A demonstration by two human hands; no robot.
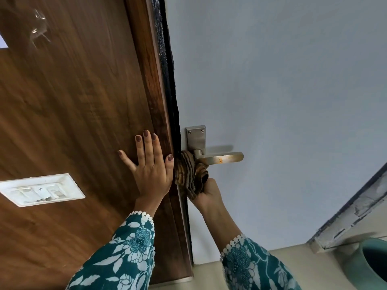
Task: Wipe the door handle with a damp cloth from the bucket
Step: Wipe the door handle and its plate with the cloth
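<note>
A metal lever door handle (222, 158) with a small orange stain sticks out to the right from its steel backplate (195, 137) on the pale blue door. A bunched brown striped cloth (189, 174) presses against the handle's base near the door edge. My right hand (209, 191) grips the cloth from below. My left hand (149, 162) lies flat, fingers spread, on the brown wooden frame beside the door edge. The teal bucket (365, 266) shows at the lower right corner, partly cut off.
A white switch plate (41, 189) is set in the wooden panel (73, 101) at the left. A dark seam (167, 70) runs between frame and door. A grey ledge (356, 210) slants at the right above the beige floor (310, 275).
</note>
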